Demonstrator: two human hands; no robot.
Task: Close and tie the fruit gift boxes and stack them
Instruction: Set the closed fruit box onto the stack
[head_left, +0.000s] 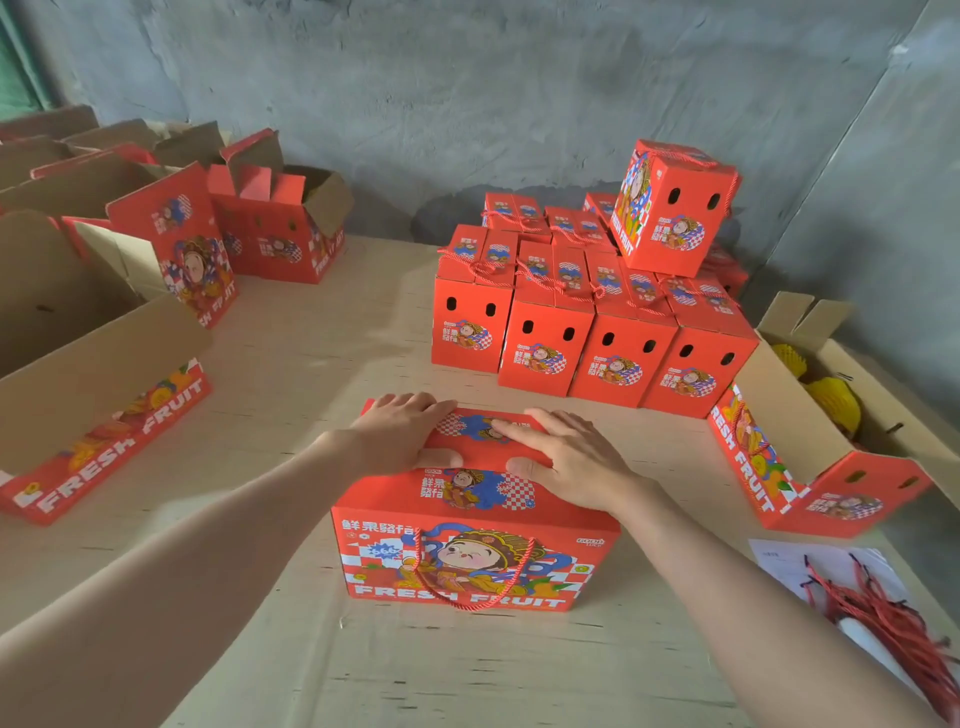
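Pale, scuffed wooden tabletop (322, 332). Gift box (475, 558) at near centre, rope handle hanging down its front. Left hand (402, 431) and right hand (563, 457) lie flat on its lid (grip open, fingers straight, pressing). Red cords (878, 603) near right. Open boxes (104, 410) left. Beyond, closed boxes (587, 338) stacked. Grey concrete wall (467, 93) behind.
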